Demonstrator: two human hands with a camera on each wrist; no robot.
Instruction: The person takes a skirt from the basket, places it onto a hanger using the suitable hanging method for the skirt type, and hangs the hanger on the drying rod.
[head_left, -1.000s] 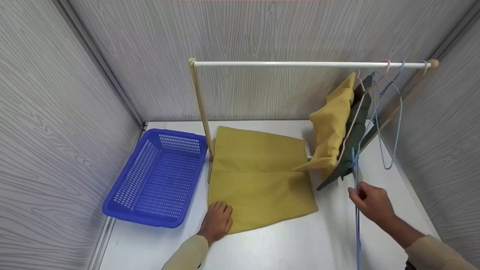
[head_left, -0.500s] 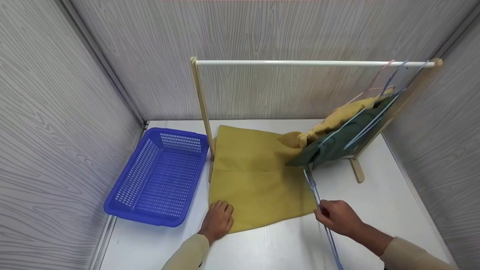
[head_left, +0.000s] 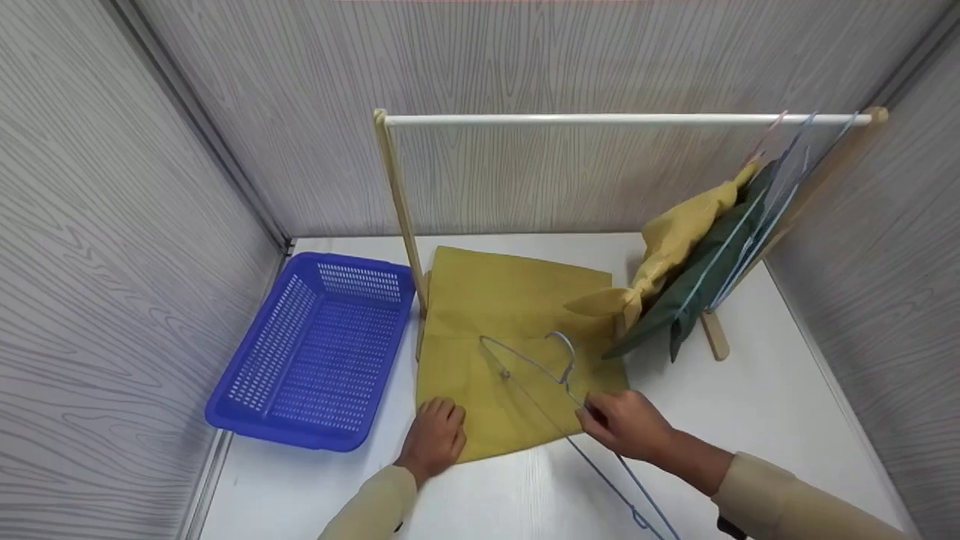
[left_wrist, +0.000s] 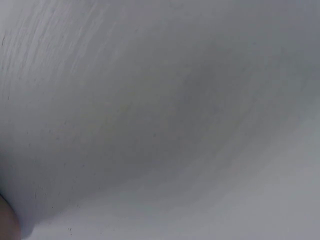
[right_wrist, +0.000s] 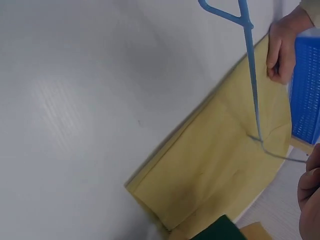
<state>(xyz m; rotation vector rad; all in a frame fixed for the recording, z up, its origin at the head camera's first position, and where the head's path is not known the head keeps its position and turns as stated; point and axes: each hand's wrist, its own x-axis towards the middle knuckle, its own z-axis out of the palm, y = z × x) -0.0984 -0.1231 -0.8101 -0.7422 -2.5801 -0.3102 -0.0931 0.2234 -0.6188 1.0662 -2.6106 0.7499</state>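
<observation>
A blue wire clothes hanger (head_left: pixel 531 358) is held tilted above a folded mustard-yellow cloth (head_left: pixel 480 300). My right hand (head_left: pixel 626 426) grips one sloping arm of the hanger near its hook. My left hand (head_left: pixel 433 439) rests on the cloth's near left corner, fingers loosely bent. The right wrist view shows the hanger (right_wrist: pixel 252 75) crossing over the cloth (right_wrist: pixel 200 165), with my left hand (right_wrist: pixel 282 50) on its far corner. Only a sliver of hand (left_wrist: pixel 7 222) shows in the left wrist view, against a pale surface. Whether the cloth is a garment I cannot tell.
Behind the cloth stands a wooden rack with a white rail (head_left: pixel 600 120). At its right end hang a yellow cloth (head_left: pixel 686 225), a dark green cloth (head_left: pixel 720 270) and more hangers. A blue perforated basket (head_left: pixel 300 424) sits on the left. Wood-grain panels surround the white table (head_left: pixel 750 420).
My right hand has moved left with the hanger, away from the rack, and the hanger has turned over the yellow cloth. The hung cloths have swung. My left hand stays put.
</observation>
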